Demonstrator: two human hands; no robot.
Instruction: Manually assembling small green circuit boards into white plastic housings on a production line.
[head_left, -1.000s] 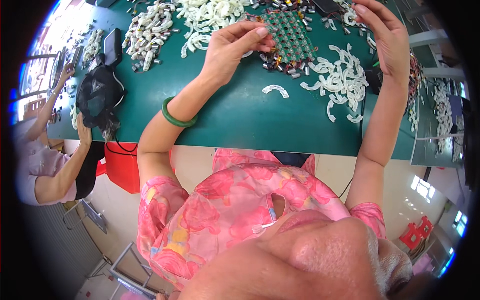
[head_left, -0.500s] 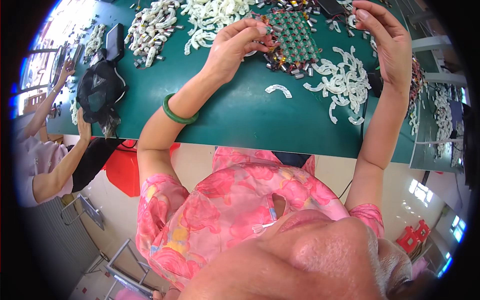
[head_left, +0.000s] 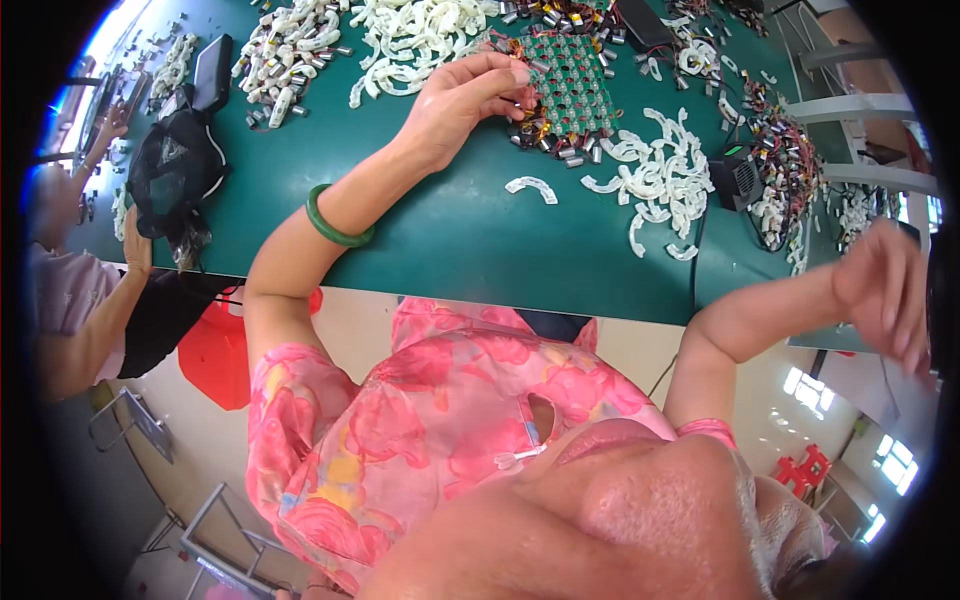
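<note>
A green circuit board (head_left: pixel 572 85) with small cylindrical parts around its rim lies on the green table (head_left: pixel 470 240). My left hand (head_left: pixel 462 95), with a green bangle (head_left: pixel 335 225) on its wrist, pinches the board's left edge. My right hand (head_left: pixel 888 292) is raised off to the right, past the table's edge. It is blurred, its fingers are apart and nothing shows in it. A single white curved plastic piece (head_left: pixel 530 187) lies on the table in front of the board.
Piles of white curved pieces (head_left: pixel 660 170) lie right of the board, and more (head_left: pixel 420 35) lie behind it. Also in view are a small black box (head_left: pixel 738 175), a black bag (head_left: pixel 175 170) at the left, another person (head_left: pixel 75 300) seated at the left and a red stool (head_left: pixel 215 350).
My right hand has left the board's far right side and swung down and to the right, off the table. My left hand stays at the board's left edge.
</note>
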